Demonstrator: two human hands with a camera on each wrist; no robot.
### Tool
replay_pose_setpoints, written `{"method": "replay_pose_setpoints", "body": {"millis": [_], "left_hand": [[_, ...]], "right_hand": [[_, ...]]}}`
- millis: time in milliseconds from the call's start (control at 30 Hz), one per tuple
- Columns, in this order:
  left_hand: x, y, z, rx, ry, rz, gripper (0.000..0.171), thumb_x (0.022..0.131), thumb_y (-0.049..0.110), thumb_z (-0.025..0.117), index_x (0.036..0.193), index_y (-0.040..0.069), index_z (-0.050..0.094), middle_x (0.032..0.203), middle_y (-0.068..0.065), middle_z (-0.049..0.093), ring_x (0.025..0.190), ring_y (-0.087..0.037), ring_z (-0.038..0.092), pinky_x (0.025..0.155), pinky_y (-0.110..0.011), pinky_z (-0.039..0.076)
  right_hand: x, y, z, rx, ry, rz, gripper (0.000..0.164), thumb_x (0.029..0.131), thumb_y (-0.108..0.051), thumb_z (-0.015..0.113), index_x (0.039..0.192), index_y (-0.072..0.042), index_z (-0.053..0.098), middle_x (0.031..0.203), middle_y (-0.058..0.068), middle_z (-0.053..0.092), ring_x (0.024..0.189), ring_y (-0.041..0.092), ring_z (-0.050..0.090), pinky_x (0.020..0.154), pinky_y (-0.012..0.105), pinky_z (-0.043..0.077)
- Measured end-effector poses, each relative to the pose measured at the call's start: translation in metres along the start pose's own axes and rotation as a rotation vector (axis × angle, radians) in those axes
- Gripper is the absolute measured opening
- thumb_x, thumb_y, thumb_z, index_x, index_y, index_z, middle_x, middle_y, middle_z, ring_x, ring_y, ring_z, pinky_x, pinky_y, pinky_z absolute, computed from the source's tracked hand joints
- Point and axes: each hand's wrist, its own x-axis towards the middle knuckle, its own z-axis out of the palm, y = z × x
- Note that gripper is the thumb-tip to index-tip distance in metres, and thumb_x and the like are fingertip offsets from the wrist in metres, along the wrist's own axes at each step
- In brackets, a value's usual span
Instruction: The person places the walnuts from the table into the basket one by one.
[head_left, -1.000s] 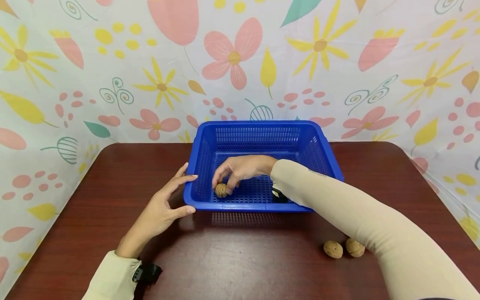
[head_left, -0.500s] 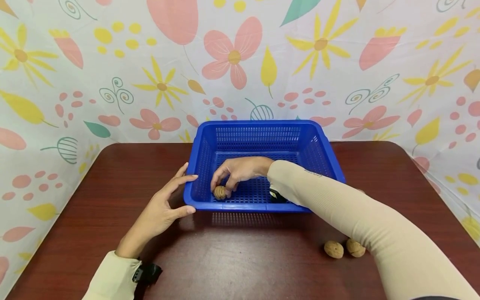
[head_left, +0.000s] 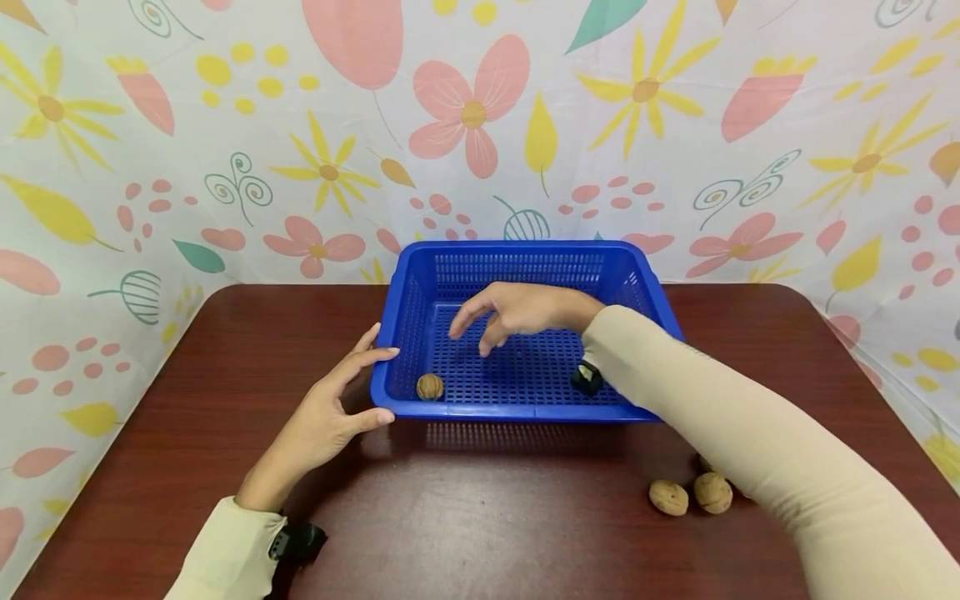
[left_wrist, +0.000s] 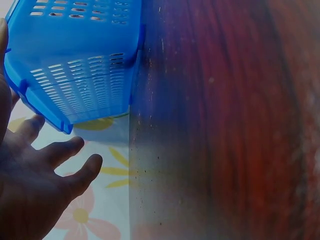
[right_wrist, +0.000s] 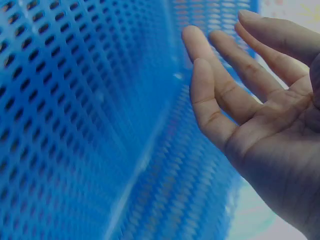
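Note:
A blue plastic basket [head_left: 525, 412] with perforated walls stands on the table. In its near left corner lies a walnut [head_left: 430, 387]. My right hand [head_left: 517, 312] hovers inside the basket, above its floor and to the right of that walnut, fingers loosely bent and holding nothing; the right wrist view shows the bare palm and fingers [right_wrist: 207, 95] apart from the mesh. At the basket's left rim my left hand [head_left: 326, 417] rests with spread fingers, its fingertips and thumb touching the edge. In the left wrist view the fingers [left_wrist: 65, 150] spread beside the basket's outer wall.
Right of the basket's front, a walnut [head_left: 668, 497] lies on the dark red wooden table [head_left: 480, 517] next to another walnut [head_left: 712, 492]. Part of one more shows behind, mostly hidden by the right sleeve [head_left: 720, 400]. A flower-patterned cloth [head_left: 480, 200] hangs behind the table.
My right hand has let go of the walnut in the basket and moved up and to the right. The walnut sits slightly further left, in the corner. My left hand has stayed at the rim.

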Motion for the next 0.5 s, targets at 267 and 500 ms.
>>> {"method": "replay_pose_setpoints", "body": {"millis": [267,500], "left_hand": [[0.0,0.001,0.001,-0.01,0.003,-0.008,0.064,0.091,0.017,0.082,0.148,0.015,0.055,0.176,-0.006,0.019,0.161,-0.04,0.018,0.12,-0.074,0.023],[0.0,0.004,0.001,-0.016,-0.003,-0.019,0.064,0.091,0.015,0.082,0.148,0.013,0.055,0.177,-0.006,0.018,0.162,-0.04,0.015,0.121,-0.074,0.02]], "right_hand": [[-0.077,-0.001,-0.021,-0.069,0.145,-0.023,0.038,0.099,-0.006,0.068,0.137,-0.011,0.068,0.146,0.014,0.063,0.112,0.025,0.073,0.1,0.042,0.058],[-0.164,-0.002,-0.02,-0.159,0.333,0.023,0.033,0.102,-0.016,0.069,0.134,-0.024,0.07,0.138,0.003,0.068,0.108,0.016,0.073,0.092,0.028,0.057]]}}
